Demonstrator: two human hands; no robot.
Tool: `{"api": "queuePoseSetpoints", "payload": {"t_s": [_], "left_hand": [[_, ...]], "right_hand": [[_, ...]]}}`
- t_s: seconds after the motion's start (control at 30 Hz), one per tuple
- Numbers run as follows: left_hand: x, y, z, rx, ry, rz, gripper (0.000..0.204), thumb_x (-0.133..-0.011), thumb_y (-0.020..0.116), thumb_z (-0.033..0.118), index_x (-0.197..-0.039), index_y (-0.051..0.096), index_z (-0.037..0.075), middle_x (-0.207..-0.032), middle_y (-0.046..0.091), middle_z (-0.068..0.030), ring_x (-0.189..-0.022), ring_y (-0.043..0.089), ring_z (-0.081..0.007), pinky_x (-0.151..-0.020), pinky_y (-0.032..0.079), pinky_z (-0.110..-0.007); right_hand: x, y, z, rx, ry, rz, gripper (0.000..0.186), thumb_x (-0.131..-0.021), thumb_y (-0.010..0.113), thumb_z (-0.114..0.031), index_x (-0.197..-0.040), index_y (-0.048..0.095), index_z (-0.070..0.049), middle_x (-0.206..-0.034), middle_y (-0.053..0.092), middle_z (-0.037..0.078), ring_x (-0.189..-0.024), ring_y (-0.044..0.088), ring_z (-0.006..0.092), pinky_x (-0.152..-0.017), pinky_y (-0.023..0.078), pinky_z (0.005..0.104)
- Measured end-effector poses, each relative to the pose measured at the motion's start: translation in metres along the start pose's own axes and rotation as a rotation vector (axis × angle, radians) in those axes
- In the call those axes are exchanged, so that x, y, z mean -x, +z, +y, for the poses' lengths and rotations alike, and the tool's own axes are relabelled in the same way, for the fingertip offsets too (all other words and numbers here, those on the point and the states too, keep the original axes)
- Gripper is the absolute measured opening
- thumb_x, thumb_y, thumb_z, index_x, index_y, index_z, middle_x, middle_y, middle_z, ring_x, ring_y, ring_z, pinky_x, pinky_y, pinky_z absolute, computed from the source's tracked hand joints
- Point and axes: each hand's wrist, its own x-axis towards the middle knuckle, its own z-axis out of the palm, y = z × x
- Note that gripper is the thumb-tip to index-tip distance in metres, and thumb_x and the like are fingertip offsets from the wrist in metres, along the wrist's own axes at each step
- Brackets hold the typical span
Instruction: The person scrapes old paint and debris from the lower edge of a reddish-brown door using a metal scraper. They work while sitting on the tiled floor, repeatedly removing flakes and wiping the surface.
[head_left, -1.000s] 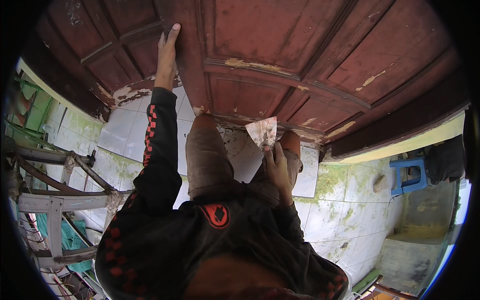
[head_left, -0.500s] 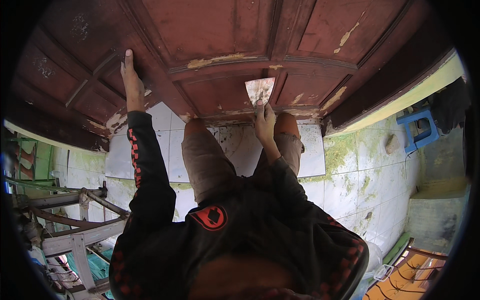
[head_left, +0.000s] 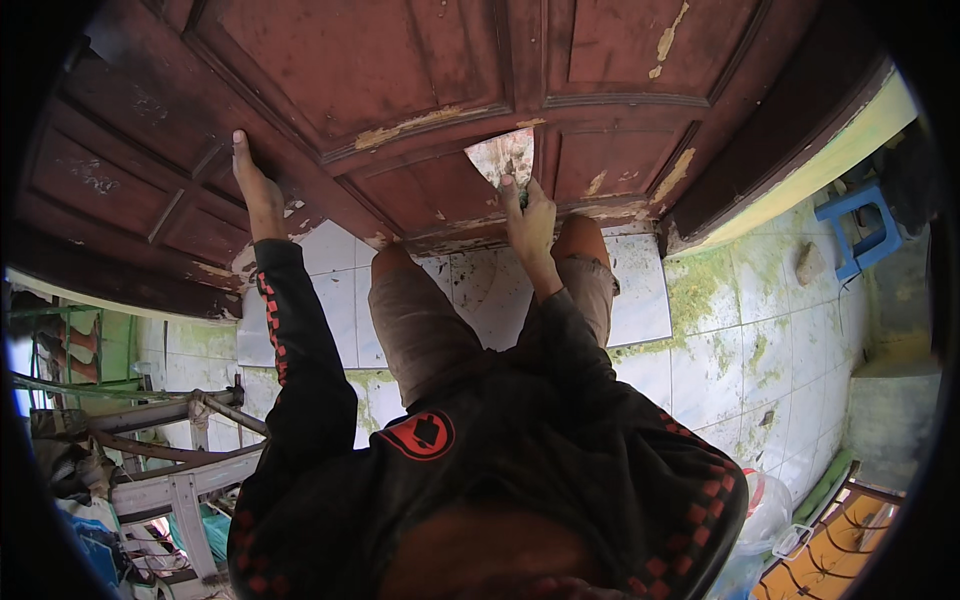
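Note:
My right hand [head_left: 532, 215] grips a putty knife [head_left: 503, 158] by its handle. Its wide, pale, paint-smeared blade points away from me, close to the lower part of a red-brown panelled door [head_left: 385, 65]. Whether the blade touches the wood I cannot tell. My left hand [head_left: 260, 200] is raised at the free edge of this door. One digit there is stretched out; the other fingers are mostly hidden. Worn patches of bare, yellowish wood show along the door's mouldings and bottom edge.
Beyond my left hand is another dark panelled door section [head_left: 100, 190]. White, moss-stained tiles [head_left: 715, 350] surround my knees. A blue plastic stool [head_left: 862, 232] and a stone [head_left: 810, 263] are at the right. Wooden frames [head_left: 190, 500] stand at the left, and a clear plastic container [head_left: 765, 510] lies lower right.
The view has turned slightly. My right hand has shifted a little up the door, with the blade tilted further left. The door's free edge and my left hand appear further left.

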Motion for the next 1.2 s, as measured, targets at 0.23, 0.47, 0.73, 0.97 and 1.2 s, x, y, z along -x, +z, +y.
{"api": "queuePoseSetpoints", "payload": {"t_s": [0.23,0.47,0.73,0.97,1.2], "left_hand": [[0.003,-0.006,-0.002,-0.018,0.032,0.035,0.080,-0.099,0.061,0.056,-0.146,0.049,-0.007,-0.149,0.050,-0.0148,-0.135,0.047,-0.0259,-0.117,0.032,-0.038],[-0.005,0.004,0.001,-0.034,0.027,0.010,0.084,-0.099,0.059,0.059,-0.148,0.046,-0.008,-0.152,0.047,-0.0174,-0.138,0.044,-0.0266,-0.118,0.032,-0.039],[0.005,-0.008,0.006,-0.072,-0.086,0.019,0.086,-0.104,0.045,0.059,-0.162,0.024,0.000,-0.167,0.025,-0.0186,-0.151,0.030,-0.0320,-0.126,0.024,-0.045],[0.004,0.004,0.001,0.051,-0.127,-0.050,0.084,-0.105,0.046,0.056,-0.162,0.022,-0.002,-0.170,0.019,-0.0178,-0.155,0.023,-0.0300,-0.128,0.019,-0.044],[0.039,0.023,0.031,0.120,-0.222,-0.032,0.089,-0.101,0.049,0.062,-0.164,0.020,0.005,-0.170,0.017,-0.0162,-0.155,0.022,-0.0338,-0.127,0.020,-0.051]], "right_hand": [[0.000,-0.005,-0.026,0.041,0.042,-0.040,0.064,-0.103,0.049,-0.058,-0.108,0.066,0.003,-0.080,0.073,0.023,-0.081,0.072,0.0430,-0.077,0.053,0.0493],[-0.004,-0.006,-0.029,0.142,-0.046,0.080,0.062,-0.103,0.050,-0.057,-0.106,0.067,0.003,-0.075,0.071,0.022,-0.080,0.070,0.0451,-0.076,0.052,0.0520],[0.003,-0.010,-0.035,0.099,0.091,-0.106,0.066,-0.103,0.045,-0.062,-0.108,0.063,0.001,-0.076,0.066,0.027,-0.082,0.067,0.0485,-0.081,0.051,0.0572],[0.006,-0.017,-0.037,0.057,0.133,-0.061,0.066,-0.103,0.044,-0.063,-0.113,0.064,-0.001,-0.078,0.067,0.027,-0.085,0.068,0.0471,-0.081,0.052,0.0556],[-0.006,-0.018,-0.068,-0.061,0.071,0.016,0.062,-0.104,0.047,-0.060,-0.110,0.064,0.000,-0.076,0.066,0.025,-0.082,0.068,0.0460,-0.079,0.051,0.0554]]}}
